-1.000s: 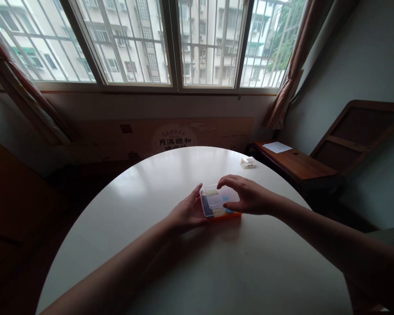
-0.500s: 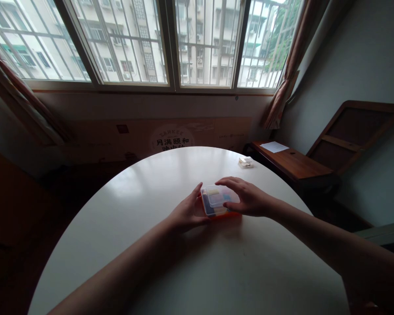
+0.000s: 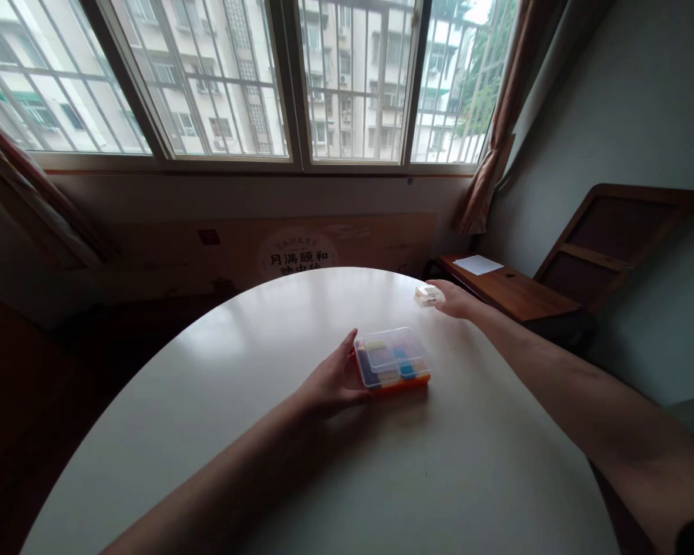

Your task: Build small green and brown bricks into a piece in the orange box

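Observation:
A shallow orange box with a clear plastic lid (image 3: 390, 358) lies on the white round table (image 3: 220, 416). Yellow, dark and blue pieces show through its lid. My left hand (image 3: 338, 379) grips the left end of this box, thumb at the near corner and fingers at the far one. Farther off, close to the table's far right edge, sits a small clear plastic box (image 3: 426, 294) with something whitish in it. My right hand (image 3: 456, 299) is stretched out to it, thumb and fingers closed around its right end. Part of its fingers is hidden behind the box.
Beyond the table's right edge stands a low wooden bench (image 3: 512, 291) bearing a sheet of white paper (image 3: 478, 265). A wooden-framed panel (image 3: 607, 239) leans at the right wall. Barred windows with tied curtains (image 3: 483, 189) are at the back, above a printed board (image 3: 352, 243).
My right hand has left the lid of the orange box and moved away to the far right, onto the small clear box. My left hand stays at the orange box. The view has shifted slightly.

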The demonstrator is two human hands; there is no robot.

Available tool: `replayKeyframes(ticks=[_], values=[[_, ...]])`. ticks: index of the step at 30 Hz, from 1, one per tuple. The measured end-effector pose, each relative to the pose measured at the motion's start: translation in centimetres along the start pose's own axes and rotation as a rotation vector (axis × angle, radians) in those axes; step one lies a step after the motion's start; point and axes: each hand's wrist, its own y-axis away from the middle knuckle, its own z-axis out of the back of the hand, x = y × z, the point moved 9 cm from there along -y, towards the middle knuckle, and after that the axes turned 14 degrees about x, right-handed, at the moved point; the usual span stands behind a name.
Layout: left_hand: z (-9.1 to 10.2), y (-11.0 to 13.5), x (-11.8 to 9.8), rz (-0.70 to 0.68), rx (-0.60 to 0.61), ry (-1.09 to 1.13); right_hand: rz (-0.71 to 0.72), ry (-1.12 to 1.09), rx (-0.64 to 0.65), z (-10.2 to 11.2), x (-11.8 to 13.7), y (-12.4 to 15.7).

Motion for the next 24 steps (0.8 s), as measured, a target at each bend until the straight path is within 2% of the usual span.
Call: replayKeyframes(ticks=[4, 8, 15, 19, 24], values=[[-0.1, -1.5, 0.0, -0.013, 0.009, 0.038, -0.018, 0.083, 0.087, -1.5, -1.2, -2.6], [0.2, -2.9, 0.2, 0.020, -0.004, 0.041, -0.026, 0.136, 0.157, -1.9, -1.6, -4.3], [0.2, -6.0, 0.5, 0.010, -0.022, 0.062, -0.005, 0.138, 0.190, -1.4, -2.3, -3.6], [0.0, -8.2, 0.6, -0.016, -0.023, 0.123, 0.010, 0.105, 0.157, 0.6, -3.2, -2.3], [0.1, -11.6, 1.1, 0.023, -0.035, 0.138, 0.072, 0.061, 0.087, 5.0, -2.9, -1.1]])
